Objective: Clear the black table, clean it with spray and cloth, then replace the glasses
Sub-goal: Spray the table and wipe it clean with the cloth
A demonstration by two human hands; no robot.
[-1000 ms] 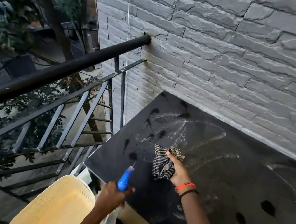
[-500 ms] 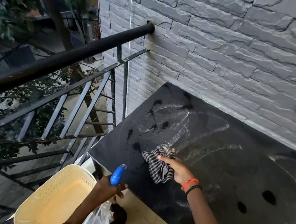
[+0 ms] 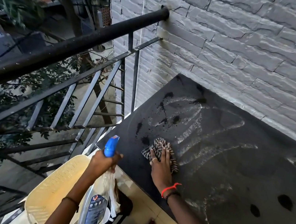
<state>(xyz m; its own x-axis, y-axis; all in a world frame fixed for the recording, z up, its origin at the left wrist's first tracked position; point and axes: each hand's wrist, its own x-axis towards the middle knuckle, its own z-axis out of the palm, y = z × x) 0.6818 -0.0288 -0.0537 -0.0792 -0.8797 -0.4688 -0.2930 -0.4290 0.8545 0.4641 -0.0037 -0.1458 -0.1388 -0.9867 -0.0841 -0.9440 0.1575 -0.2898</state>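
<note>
Left grip [image 3: 103,162] hides bottle [image 3: 92,214] neck, cloth [image 3: 158,145] half-covered

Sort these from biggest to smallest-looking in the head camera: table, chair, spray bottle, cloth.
1. black table
2. yellow chair
3. spray bottle
4. striped cloth, partly under the right hand
Chair and bottle are nearer the camera, so may look oversized.

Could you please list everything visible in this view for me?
black rectangular table: one, black, against the wall, wet-streaked.
striped dark-and-pale cloth: one, on the table's left part.
clear plastic spray bottle with blue nozzle: one, off the table's corner.
cream perforated plastic chair: one, beside the table.
black metal railing: one, left, meeting the wall.
grey stone-brick wall: one, behind the table.
left grip: one, holds the bottle's neck.
right grip: one, presses flat on the cloth.
</note>
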